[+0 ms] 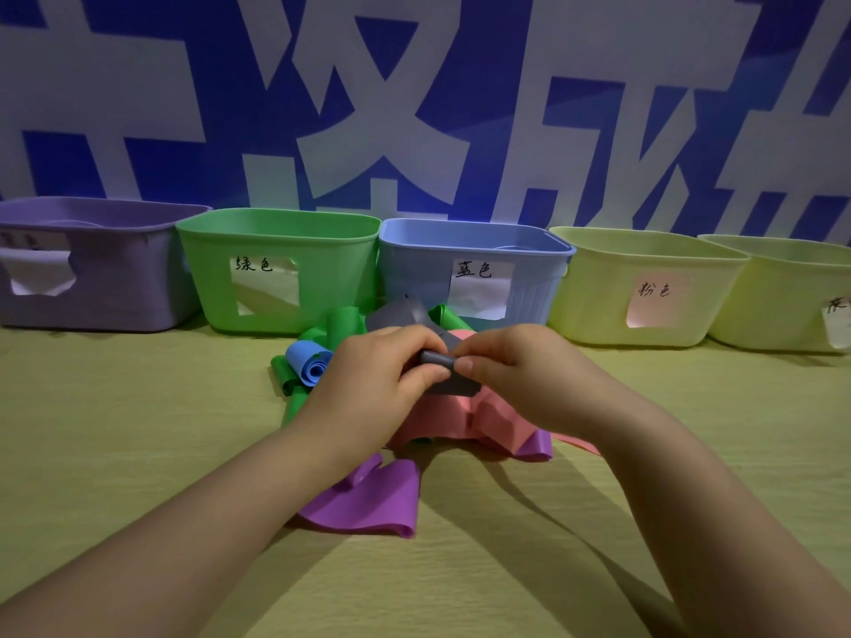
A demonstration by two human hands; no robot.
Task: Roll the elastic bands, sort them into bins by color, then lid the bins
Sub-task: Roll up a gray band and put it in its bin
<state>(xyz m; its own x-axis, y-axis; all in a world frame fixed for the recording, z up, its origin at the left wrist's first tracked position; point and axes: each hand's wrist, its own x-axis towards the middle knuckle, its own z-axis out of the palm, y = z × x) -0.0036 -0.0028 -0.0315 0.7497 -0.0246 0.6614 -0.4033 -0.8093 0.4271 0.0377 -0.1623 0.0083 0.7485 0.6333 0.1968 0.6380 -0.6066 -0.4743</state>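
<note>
Both hands meet over a heap of elastic bands at the table's middle. My left hand [382,375] and my right hand [511,370] pinch a grey band [437,359], whose near end is wound into a small tight roll between the fingertips. Its loose tail [396,313] rises behind the hands. Under the hands lie a pink band [460,419], a purple band [368,499], green bands [343,324] and a curled blue band [308,361]. Along the back stand a purple bin [92,287], a green bin [276,232], a blue bin [474,241] and two yellow bins [644,269] [783,287], each with a paper label.
The bins stand side by side against a blue and white printed wall [414,108]. The table is covered with a yellow-green cloth [115,430]. No lids show in this view.
</note>
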